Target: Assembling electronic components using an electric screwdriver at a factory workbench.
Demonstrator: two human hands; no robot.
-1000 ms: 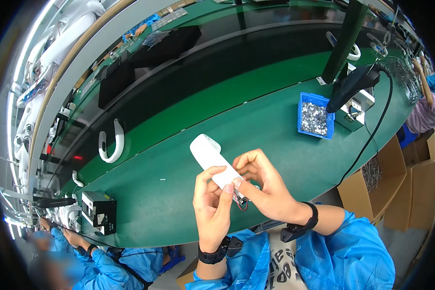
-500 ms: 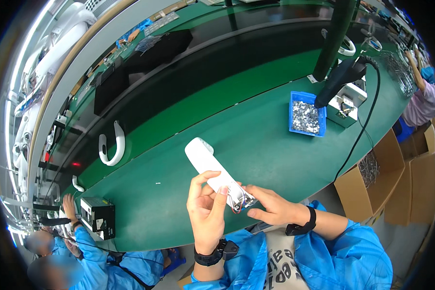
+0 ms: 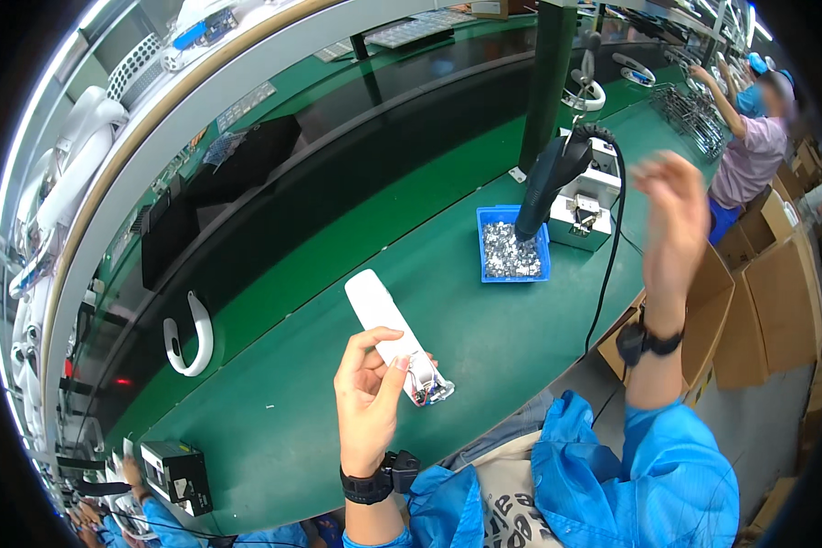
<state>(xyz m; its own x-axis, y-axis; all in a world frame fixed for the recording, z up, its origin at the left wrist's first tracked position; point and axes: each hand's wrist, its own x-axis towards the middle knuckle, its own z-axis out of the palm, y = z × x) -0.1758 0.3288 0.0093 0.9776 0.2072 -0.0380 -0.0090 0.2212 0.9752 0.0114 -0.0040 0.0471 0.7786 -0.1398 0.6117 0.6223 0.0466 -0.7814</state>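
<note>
My left hand (image 3: 367,397) grips a long white curved plastic part (image 3: 385,324) above the green bench, holding it near its lower end, where small coloured wires show in the open end. My right hand (image 3: 676,224) is raised at the right, blurred, fingers apart and holding nothing. It hovers close to a black electric screwdriver (image 3: 550,178) that hangs with its tip over a blue tray of small metal screws (image 3: 510,248). Both wrists wear black bands.
A white U-shaped part (image 3: 187,336) lies on the green bench (image 3: 274,402) at left. A metal fixture (image 3: 583,212) stands beside the blue tray. A black box (image 3: 178,473) sits at lower left. Cardboard boxes (image 3: 767,292) and another person (image 3: 749,146) are at right.
My right hand has let go of the white part's lower end and risen to the right toward the screwdriver. My left hand still holds the part, now more upright.
</note>
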